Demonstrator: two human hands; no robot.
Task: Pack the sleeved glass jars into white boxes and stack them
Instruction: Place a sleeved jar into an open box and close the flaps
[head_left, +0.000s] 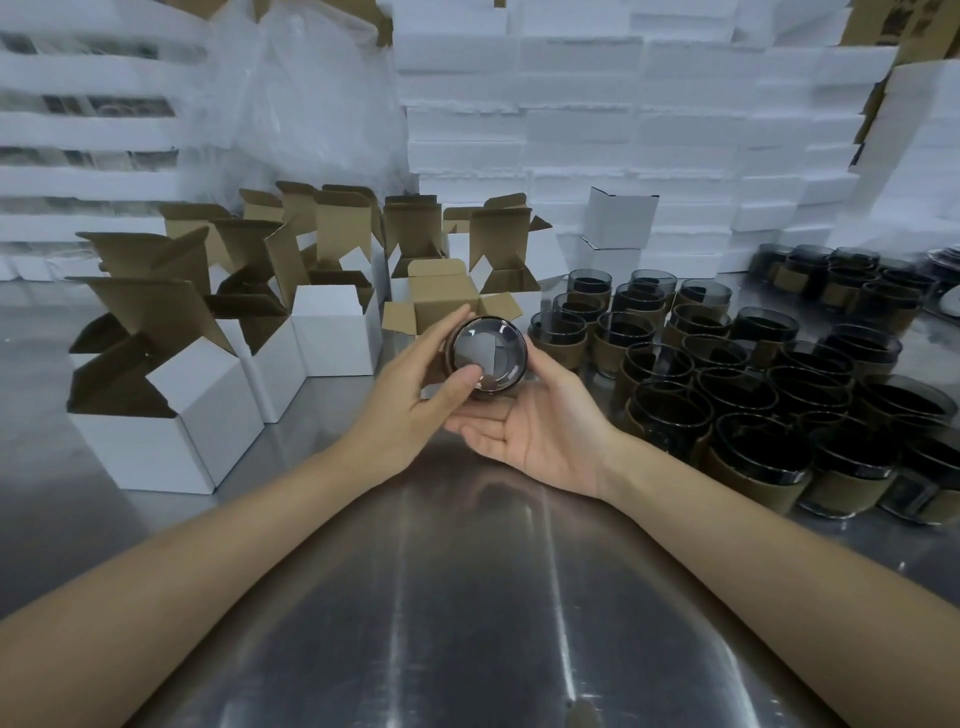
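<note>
The jar (488, 358) is in the air above the counter (467, 597), tipped on its side so its thick glass base faces the person and its mouth points toward the open box (447, 296) just behind it. The left hand (415, 400) has the grip, fingers curled over the top and the thumb pressed on the base. The right hand (540, 441) lies palm up under and beside it, fingers nearly straight, cradling rather than gripping. I would say this is the loading step, with the jar lined up but not yet inside. The next move seems to call for turning it upright and lowering it squarely between the raised flaps without catching its sleeve. More sleeved jars (727, 389) crowd the right of the counter, empty boxes (171, 415) wait open on the left, and two closed boxes (618, 218) stand stacked behind.
</note>
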